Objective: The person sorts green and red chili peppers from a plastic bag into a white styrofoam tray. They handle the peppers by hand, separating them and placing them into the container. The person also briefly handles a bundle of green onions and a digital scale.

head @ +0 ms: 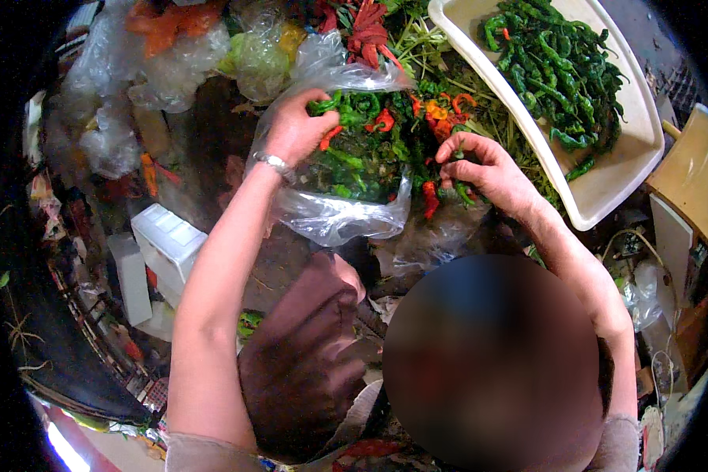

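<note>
A clear plastic bag [342,215] lies open in front of me, with green and red chili peppers [354,165] in it. My left hand [304,121], a bracelet on its wrist, is at the bag's upper left with its fingers closed on a green pepper [324,105]. Right of the bag, my right hand [478,168] hovers low over a heap of red, orange and green peppers [439,115]. Its thumb and fingertips are bent towards each other around something small and dark green, perhaps a pepper; whether they grip it is unclear.
A white plastic tub [525,124] holding green peppers stands at the upper right. Leafy stalks [422,50] lie beside it. Crumpled plastic bags [171,71] fill the upper left. White foam boxes [168,242] stand near my left forearm. A cable [655,253] hangs at the right.
</note>
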The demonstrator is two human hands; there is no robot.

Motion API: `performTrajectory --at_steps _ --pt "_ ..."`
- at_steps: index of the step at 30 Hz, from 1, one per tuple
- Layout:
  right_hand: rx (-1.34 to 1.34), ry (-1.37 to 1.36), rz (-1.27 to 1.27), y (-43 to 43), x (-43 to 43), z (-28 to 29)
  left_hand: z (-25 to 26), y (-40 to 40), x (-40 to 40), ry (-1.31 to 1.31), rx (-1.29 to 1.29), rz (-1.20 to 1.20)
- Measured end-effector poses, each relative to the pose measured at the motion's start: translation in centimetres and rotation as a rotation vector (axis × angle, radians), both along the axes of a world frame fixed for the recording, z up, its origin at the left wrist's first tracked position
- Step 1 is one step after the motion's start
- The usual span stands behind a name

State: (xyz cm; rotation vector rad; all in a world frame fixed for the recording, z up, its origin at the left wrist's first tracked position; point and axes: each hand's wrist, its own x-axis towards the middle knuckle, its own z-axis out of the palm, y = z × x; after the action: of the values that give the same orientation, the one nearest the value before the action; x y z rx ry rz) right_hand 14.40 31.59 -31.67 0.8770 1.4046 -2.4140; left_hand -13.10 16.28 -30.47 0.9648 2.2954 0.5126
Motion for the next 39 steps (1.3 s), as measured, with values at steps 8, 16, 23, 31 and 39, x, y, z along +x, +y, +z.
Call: performTrajectory --at_steps 8,16,23,31,39 --pt "-0.009 0.052 -0.050 -1.1 -1.3 -0.7 -3.6 -2.4 -1.0 0.209 -0.032 0.055" --pt "-0.040 0.023 -0.037 -2.4 -1.6 -1.6 -6.2 -0.1 0.4 0.228 -0.120 -0.113" --pt "0.009 0.030 -0.036 -1.7 -0.7 -1.5 -0.1 -1.1 0.0 0.073 -0.137 -0.151" --pt "0.477 0.161 -0.308 3.2 -0.5 7.4 11.1 5.7 3.6 -0.925 0.236 0.083" --pt "1.157 -0.062 -0.663 10.3 2.1 11.3 15.4 16.8 8.9 -1.340 0.439 -0.394"
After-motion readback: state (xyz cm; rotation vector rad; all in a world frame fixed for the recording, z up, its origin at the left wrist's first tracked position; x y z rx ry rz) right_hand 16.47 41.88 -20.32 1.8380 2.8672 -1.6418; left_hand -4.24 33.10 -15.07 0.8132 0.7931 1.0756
